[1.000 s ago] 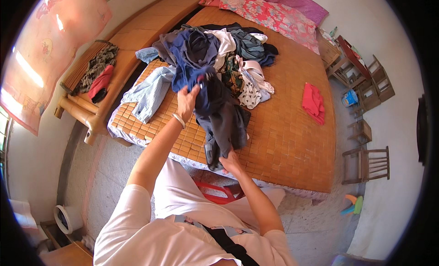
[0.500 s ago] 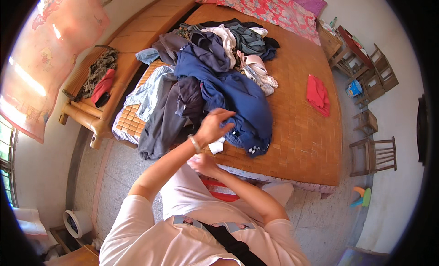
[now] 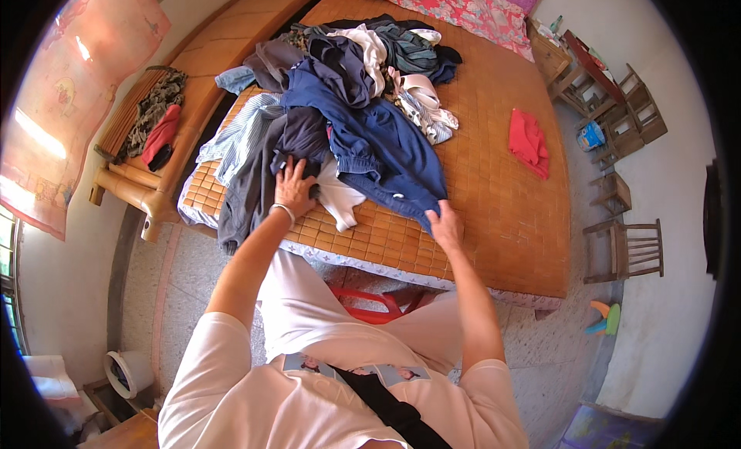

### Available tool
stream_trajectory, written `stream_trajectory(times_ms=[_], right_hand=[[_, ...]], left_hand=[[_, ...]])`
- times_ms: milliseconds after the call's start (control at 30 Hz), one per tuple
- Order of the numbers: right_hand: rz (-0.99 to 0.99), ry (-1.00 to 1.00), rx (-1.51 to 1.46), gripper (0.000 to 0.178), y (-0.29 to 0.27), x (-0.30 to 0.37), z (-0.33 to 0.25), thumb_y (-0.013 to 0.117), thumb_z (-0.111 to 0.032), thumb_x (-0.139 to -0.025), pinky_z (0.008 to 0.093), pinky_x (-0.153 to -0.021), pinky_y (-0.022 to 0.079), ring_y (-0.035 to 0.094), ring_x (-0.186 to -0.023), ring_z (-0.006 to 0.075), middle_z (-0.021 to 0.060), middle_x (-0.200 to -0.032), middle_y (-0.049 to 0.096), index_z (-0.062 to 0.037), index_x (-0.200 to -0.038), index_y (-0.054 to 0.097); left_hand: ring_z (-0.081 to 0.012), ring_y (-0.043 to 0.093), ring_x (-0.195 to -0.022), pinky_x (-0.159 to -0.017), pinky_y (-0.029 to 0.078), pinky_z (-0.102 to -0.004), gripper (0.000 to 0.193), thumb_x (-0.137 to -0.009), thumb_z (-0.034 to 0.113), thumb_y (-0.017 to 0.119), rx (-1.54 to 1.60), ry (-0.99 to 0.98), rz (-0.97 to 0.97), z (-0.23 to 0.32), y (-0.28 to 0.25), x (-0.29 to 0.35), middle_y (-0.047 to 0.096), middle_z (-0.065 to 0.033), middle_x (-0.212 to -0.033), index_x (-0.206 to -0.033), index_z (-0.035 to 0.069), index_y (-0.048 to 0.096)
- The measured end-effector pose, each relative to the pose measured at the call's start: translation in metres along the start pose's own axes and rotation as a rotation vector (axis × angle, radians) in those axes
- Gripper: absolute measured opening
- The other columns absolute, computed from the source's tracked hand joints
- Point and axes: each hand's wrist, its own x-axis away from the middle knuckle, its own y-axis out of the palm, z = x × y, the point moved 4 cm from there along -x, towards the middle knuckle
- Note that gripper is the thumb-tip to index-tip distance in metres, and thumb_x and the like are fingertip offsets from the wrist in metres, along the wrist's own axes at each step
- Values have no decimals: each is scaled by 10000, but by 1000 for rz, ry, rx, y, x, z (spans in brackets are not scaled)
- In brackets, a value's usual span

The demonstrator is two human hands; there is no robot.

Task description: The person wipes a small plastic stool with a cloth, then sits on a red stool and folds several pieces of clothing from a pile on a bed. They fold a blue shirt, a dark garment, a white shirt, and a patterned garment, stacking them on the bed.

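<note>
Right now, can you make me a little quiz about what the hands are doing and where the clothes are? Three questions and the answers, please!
1. Which thing is the right hand on?
A) striped shirt
B) dark blue garment
C) wooden chair

2. True or false: the red cloth lies apart from the pile of clothes.

3. Fill in the missing word: the pale bracelet is on the person's ____ wrist.

Key:
1. B
2. True
3. left
</note>
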Motion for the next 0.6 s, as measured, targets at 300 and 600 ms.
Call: stream_trajectory(times_ms=[300, 600], right_hand=[[400, 406, -224, 425, -69, 67, 147, 605, -357, -832, 414, -850, 431, 574, -933, 358, 239, -970, 613, 36, -993, 599], [507, 115, -244, 204, -53, 96, 142, 545, -155, -867, 325, -778, 470, 606, -845, 234, 125, -908, 655, -32, -1007, 629]], left_hand=[[-370, 143, -1385, -1056, 125, -646, 487, -613, 142, 721, -201, -293, -96, -119, -13, 8, 236, -100, -1487, -1088, 205, 635], [-316, 581, -1014, -867, 464, -411, 447, -763, 230, 673, 527, 179, -90, 70, -18, 23, 588, -147, -1124, -1179, 117, 557]])
